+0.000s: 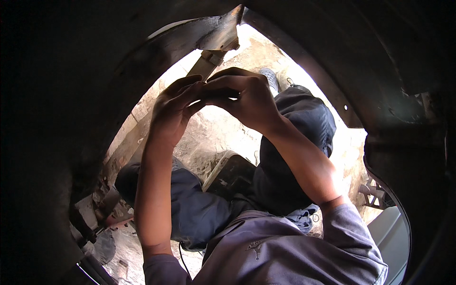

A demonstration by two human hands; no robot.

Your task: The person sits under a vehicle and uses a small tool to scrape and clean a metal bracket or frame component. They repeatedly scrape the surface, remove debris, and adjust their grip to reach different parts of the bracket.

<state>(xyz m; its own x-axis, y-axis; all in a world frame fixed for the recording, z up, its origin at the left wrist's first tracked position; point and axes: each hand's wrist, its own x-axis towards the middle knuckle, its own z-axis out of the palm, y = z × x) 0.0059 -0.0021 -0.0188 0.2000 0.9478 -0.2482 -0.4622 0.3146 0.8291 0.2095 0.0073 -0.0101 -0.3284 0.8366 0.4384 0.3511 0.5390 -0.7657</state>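
Well, here we are, with both hands raised in the far middle of the scene, framed by a dark curved shell (403, 61). The left hand (172, 107) bends in from the left, the right hand (249, 97) from the right, and their fingers come together, touching or very nearly so! What about the grip? Fingers curl on both sides, but they are in shadow, and I can't tell whether either one pinches something small or stays bare. Just beyond the fingertips sits a metal bar (203, 65), the thing nearest to them, slanting down from beneath a rough-edged metal flap (211, 38); whether skin meets the bar, I can't say. Below the arms, the person sits in a grey shirt (285, 249), the right knee (306, 111) bent upward, the left leg (197, 204) angled outward over a pale, stained floor (206, 133). Between the legs lies a dark boxy object (232, 175). Over at the near right, a smooth grey panel (392, 240) catches the light.
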